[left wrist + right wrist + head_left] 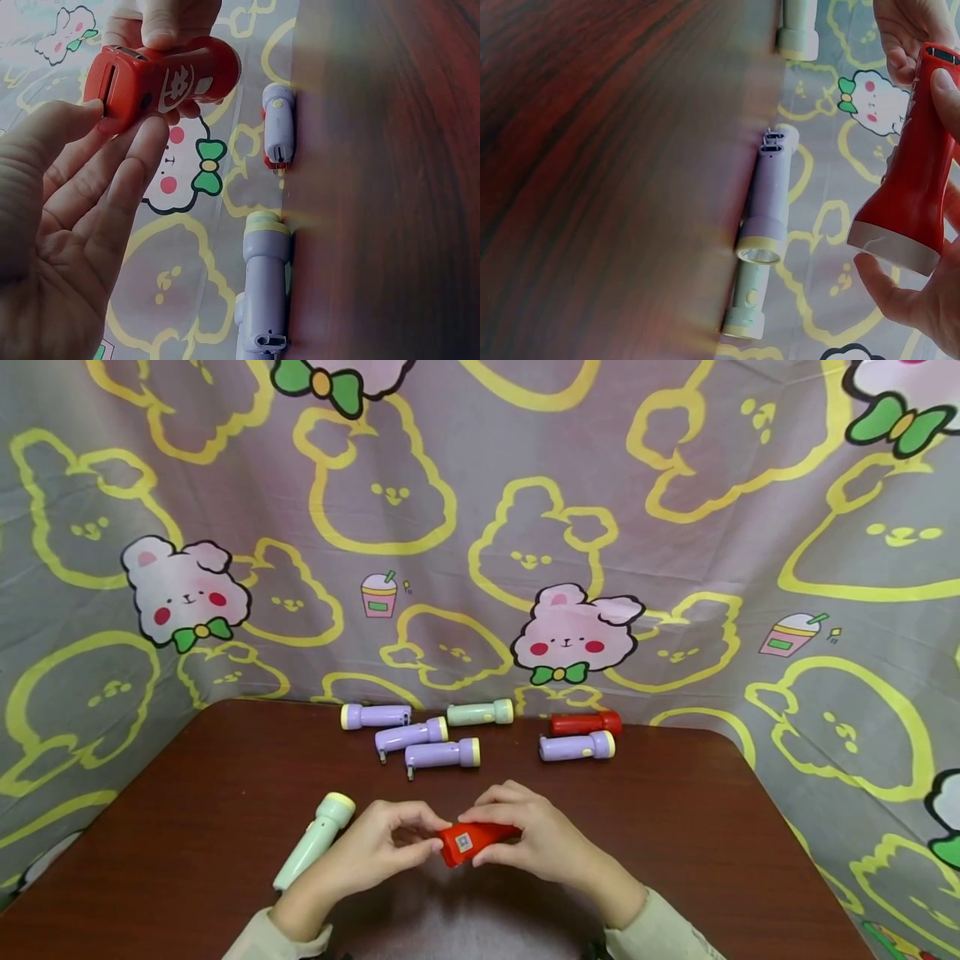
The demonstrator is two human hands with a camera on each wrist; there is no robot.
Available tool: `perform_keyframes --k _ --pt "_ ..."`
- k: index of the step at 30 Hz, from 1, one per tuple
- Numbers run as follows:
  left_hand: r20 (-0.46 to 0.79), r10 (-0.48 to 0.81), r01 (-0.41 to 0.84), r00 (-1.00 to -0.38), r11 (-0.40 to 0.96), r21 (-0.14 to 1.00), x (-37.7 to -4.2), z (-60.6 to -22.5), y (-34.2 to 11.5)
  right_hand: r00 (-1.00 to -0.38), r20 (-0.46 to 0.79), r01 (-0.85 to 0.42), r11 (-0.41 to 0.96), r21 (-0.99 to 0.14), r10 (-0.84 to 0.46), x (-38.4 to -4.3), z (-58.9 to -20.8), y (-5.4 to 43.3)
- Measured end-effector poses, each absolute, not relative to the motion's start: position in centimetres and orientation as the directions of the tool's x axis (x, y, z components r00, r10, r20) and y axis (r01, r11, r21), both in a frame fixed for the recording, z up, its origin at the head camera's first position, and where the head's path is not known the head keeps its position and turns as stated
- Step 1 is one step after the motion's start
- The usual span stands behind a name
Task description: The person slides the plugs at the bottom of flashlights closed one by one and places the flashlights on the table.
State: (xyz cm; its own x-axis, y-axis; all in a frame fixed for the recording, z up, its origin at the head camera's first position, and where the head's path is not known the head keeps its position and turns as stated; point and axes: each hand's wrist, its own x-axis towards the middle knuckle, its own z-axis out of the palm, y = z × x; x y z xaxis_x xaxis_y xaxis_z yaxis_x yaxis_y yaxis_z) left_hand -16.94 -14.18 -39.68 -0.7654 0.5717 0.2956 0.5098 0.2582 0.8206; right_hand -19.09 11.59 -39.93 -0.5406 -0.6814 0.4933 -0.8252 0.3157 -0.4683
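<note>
A red flashlight (464, 843) is held between both hands above the front of the table. My right hand (534, 833) grips its body, thumb on one side and fingers on the other. With thumb and fingers, my left hand (384, 842) pinches the tail end, the thumb tip beside a narrow slot in the end face (111, 86). A white marking shows on the red side in the left wrist view, and a pale rim (892, 250) circles the wide head in the right wrist view. Left of the left hand lies a light green flashlight (318, 835), partly behind the forearm.
Three purple flashlights (442, 754) lie at the back left of the brown table (660, 810). Near them is another green flashlight (480, 712). At the back right, a purple flashlight (573, 747) lies before a red one (585, 723). A patterned cloth (450, 577) hangs behind.
</note>
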Motion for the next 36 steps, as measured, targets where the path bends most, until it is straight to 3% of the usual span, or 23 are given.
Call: perform_keyframes --k 8,20,36 --pt "0.339 0.565 0.535 -0.752 0.224 0.814 -17.0 -40.0 -14.1 -0.5 0.497 -0.854 0.307 -0.421 -0.709 -19.3 -40.0 11.7" --pt "0.338 0.564 0.543 -0.753 0.243 0.804 -17.0 -40.3 -14.4 -0.528 0.409 -0.827 0.342 -0.447 -0.744 -19.6 -39.7 13.1" --pt "0.347 0.545 0.553 -0.763 0.274 0.787 -17.1 -40.5 -14.6 -0.496 0.465 -0.854 0.316 -0.412 -0.733 -20.2 -39.8 12.6"
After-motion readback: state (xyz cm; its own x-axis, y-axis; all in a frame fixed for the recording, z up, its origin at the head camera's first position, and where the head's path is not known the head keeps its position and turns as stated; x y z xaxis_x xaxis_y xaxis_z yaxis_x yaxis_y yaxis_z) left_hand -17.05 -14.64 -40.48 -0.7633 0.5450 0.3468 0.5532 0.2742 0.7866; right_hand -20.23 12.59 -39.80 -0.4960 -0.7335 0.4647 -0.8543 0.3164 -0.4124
